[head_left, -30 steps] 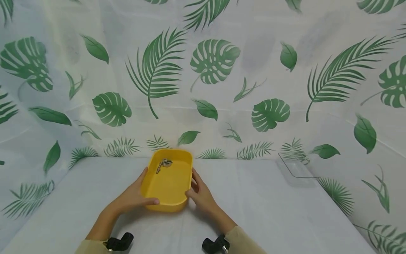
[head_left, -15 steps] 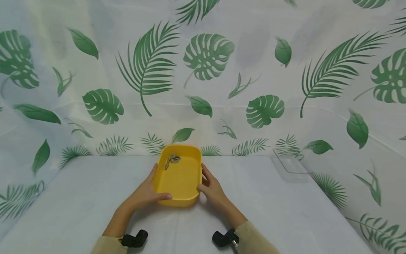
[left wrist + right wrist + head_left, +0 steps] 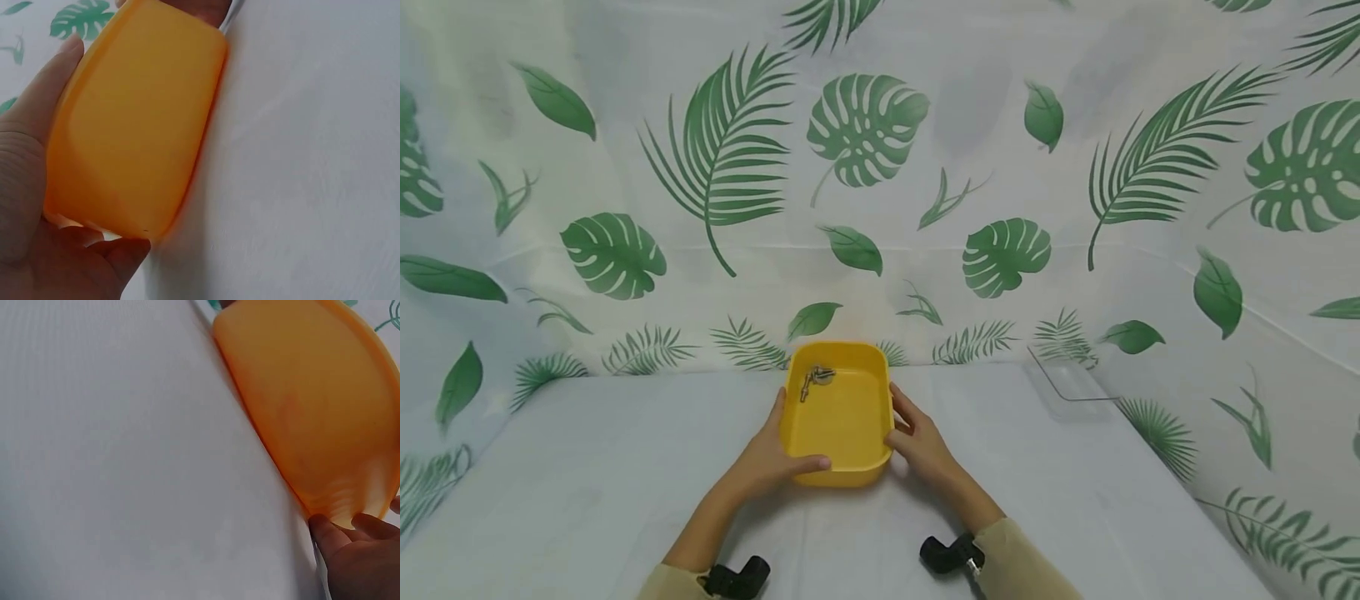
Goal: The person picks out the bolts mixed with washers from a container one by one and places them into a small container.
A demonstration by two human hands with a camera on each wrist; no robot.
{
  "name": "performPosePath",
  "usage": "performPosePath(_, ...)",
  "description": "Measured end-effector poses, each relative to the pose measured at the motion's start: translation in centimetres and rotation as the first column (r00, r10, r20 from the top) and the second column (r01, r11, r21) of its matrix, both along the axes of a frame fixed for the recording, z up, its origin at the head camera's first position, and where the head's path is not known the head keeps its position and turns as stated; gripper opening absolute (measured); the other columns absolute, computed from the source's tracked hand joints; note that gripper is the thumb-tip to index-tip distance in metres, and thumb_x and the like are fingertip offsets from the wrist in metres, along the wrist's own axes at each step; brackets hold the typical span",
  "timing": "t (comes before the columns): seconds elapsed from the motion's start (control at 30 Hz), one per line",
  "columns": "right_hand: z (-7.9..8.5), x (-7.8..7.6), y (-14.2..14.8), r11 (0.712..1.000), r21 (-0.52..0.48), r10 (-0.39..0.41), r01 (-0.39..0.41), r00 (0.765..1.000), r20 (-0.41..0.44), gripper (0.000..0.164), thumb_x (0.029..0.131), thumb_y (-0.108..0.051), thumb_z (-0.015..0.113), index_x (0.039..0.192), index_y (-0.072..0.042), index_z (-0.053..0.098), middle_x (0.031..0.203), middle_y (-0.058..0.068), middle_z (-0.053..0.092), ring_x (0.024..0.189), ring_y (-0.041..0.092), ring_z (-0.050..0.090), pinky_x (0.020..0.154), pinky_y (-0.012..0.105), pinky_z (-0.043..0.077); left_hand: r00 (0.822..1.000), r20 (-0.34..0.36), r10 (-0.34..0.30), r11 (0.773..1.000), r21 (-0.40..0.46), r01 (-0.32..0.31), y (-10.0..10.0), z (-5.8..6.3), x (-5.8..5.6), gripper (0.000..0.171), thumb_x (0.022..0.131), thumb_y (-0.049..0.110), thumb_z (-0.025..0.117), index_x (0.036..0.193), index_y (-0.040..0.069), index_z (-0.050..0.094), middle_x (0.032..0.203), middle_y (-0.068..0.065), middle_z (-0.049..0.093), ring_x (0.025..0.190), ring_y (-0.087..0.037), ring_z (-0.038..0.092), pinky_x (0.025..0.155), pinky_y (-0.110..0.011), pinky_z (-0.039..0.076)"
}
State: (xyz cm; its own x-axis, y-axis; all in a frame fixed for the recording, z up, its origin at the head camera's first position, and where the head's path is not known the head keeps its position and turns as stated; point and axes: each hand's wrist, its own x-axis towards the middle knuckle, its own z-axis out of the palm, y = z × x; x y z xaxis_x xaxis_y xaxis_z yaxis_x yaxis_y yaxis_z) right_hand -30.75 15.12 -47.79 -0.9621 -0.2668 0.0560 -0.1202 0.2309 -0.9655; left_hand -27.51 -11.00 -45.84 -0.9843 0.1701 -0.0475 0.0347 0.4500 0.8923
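Note:
Between my two hands is a yellow plastic tray (image 3: 842, 433), with several small metal bolts (image 3: 807, 387) and what looks like a washer (image 3: 824, 377) lying near its back left corner. My left hand (image 3: 763, 461) grips the tray's left side, its thumb over the near rim and its fingers along the wall. The right hand (image 3: 928, 450) holds the opposite side near the front corner, thumb at the rim. In the left wrist view the tray's outer wall (image 3: 137, 119) fills the space beside the thumb. Fingertips (image 3: 328, 531) of the right hand reach the tray's lower edge in the right wrist view.
A white cloth covers the table (image 3: 587, 483). At the back right, near the table's edge, stands a clear plastic container (image 3: 1067, 410). A leaf-printed sheet (image 3: 887, 275) hangs behind the table. Each wrist carries a black camera mount (image 3: 951, 556).
Both hands have carried the yellow tray to the right, closer to the clear container, keeping the same hold. The bolts keep their place in it. The head view has turned slightly right.

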Motion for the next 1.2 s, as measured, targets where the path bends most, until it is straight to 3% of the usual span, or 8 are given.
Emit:
performPosePath(0.1,-0.1,-0.1,0.7,1.0,0.006,-0.002,0.002,1.0,0.003,0.085,0.085,-0.01,0.055,0.162,-0.024,0.024,0.165,0.009,0.034,0.141,0.035,0.051,0.111,0.046,0.051,1.0,-0.009,0.001,1.0,0.026,0.0,0.8,-0.1,-0.1,0.136,0.07,0.044,0.09,0.164,0.02,-0.006,0.137,-0.01,0.058,0.104,-0.018,0.058,0.107,-0.044,0.046)
performPosePath(0.4,0.2,0.0,2.8,0.999,0.008,-0.038,0.038,0.999,-0.007,0.082,0.086,-0.008,0.051,0.162,-0.022,0.025,0.166,0.009,0.033,0.143,0.037,0.048,0.11,0.042,0.052,1.0,-0.005,0.019,0.999,0.035,-0.019,3.3,-0.3,-0.3,0.137,0.068,0.047,0.09,0.164,0.016,-0.004,0.141,-0.01,0.057,0.109,-0.019,0.058,0.111,-0.05,0.046)
performPosePath(0.63,0.4,0.0,4.5,0.998,0.041,-0.04,0.039,0.999,0.029,0.082,0.087,-0.008,0.051,0.162,-0.026,0.025,0.165,0.012,0.035,0.144,0.036,0.047,0.111,0.044,0.051,1.0,-0.005,0.011,0.998,0.058,-0.011,4.7,-0.4,-0.3,0.14,0.068,0.048,0.09,0.164,0.018,-0.007,0.138,-0.009,0.059,0.108,-0.018,0.057,0.11,-0.047,0.046)
performPosePath(0.97,0.6,1.1,7.5,0.991,0.101,-0.096,0.089,0.993,0.063,0.083,0.085,-0.011,0.052,0.162,-0.025,0.025,0.166,0.014,0.032,0.147,0.037,0.043,0.113,0.047,0.049,0.999,-0.036,-0.04,0.994,0.103,0.044,7.8,-1.3,-0.2,0.139,0.069,0.048,0.089,0.163,0.013,-0.008,0.155,-0.015,0.045,0.123,-0.024,0.055,0.116,-0.053,0.041)
performPosePath(1.07,0.6,1.0,7.9,0.992,0.095,-0.089,0.084,0.995,0.047,0.082,0.086,-0.011,0.052,0.162,-0.025,0.025,0.166,0.014,0.032,0.147,0.038,0.042,0.114,0.047,0.048,0.999,-0.041,-0.03,0.997,0.069,0.033,8.0,-1.1,-0.3,0.129,0.077,0.053,0.081,0.164,0.013,-0.006,0.16,-0.017,0.039,0.13,-0.028,0.053,0.117,-0.056,0.039)
performPosePath(1.2,0.6,0.7,8.1,0.997,0.055,-0.046,0.045,0.999,0.024,0.08,0.088,-0.009,0.051,0.162,-0.023,0.024,0.167,0.014,0.029,0.148,0.038,0.041,0.113,0.045,0.049,0.999,-0.025,0.035,0.998,0.053,-0.033,7.5,-0.4,-0.7,0.098,0.095,0.058,0.058,0.164,0.012,0.006,0.165,-0.02,0.031,0.146,-0.039,0.043,0.121,-0.059,0.033)
